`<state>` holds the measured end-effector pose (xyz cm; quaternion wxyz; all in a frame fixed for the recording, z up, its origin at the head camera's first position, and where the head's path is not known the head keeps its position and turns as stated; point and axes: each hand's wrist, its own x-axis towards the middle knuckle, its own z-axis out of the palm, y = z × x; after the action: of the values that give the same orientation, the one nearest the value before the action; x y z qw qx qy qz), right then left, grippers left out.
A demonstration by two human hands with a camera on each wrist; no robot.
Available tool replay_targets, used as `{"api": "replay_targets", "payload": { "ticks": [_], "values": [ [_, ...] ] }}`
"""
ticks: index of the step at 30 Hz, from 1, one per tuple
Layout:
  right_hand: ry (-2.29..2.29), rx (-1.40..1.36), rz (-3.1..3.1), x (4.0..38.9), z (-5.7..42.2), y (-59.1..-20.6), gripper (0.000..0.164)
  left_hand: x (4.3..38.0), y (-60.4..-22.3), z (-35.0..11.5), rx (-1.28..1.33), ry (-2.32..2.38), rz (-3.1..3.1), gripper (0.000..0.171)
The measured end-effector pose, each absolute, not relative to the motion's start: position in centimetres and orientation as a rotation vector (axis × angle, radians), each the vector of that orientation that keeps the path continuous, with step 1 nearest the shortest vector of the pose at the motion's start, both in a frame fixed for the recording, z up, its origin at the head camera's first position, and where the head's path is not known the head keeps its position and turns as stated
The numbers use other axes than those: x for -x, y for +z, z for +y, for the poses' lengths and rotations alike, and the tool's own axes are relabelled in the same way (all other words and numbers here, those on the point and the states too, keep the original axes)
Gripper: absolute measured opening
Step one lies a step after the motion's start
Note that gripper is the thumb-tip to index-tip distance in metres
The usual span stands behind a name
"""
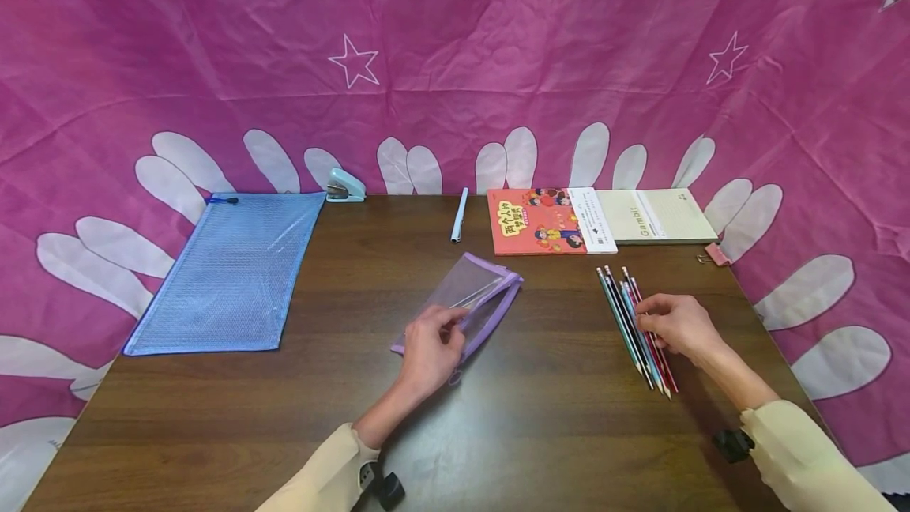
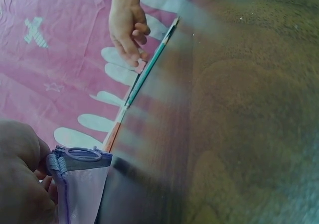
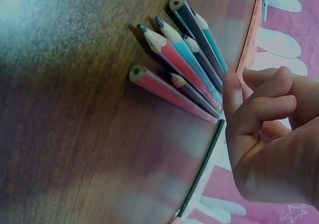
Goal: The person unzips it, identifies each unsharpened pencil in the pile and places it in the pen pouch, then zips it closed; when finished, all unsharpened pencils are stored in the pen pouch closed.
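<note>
A purple mesh zip pouch lies near the middle of the table, its zipped side slightly parted. My left hand pinches its near edge. In the left wrist view the pouch's end with the zip pull stands up beside the fingers. On the right lies a loose bundle of several pencils, in teal, black, blue and red, points toward me. My right hand hovers close over the bundle's right side, thumb and fingers loosely bent. In the right wrist view its fingers hold no pencil.
A blue mesh zip folder lies at left, with a light-blue stapler behind it. Along the back are a pale-blue pen, a red book and a cream notebook. A pink binder clip sits at the right edge.
</note>
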<state>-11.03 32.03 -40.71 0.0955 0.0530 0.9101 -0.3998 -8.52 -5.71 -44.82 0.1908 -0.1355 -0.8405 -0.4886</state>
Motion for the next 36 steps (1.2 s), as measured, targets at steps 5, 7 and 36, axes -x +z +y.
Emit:
{"api": "replay_targets", "payload": {
  "ticks": [5, 7, 36],
  "values": [
    [-1.151, -0.148, 2.703, 11.0, 31.9, -40.8, 0.029, 8.6, -44.8, -5.7, 0.378, -1.369, -2.356, 0.032],
    [-1.136, -0.130, 2.712, 11.0, 31.7, -40.9, 0.029, 8.6, -44.8, -5.8, 0.378, -1.370, -2.357, 0.032],
    [-0.734, -0.076, 2.868, 11.5, 29.9, -41.3, 0.030, 8.6, -45.0, -5.8, 0.405, -1.361, -2.335, 0.031]
  ]
}}
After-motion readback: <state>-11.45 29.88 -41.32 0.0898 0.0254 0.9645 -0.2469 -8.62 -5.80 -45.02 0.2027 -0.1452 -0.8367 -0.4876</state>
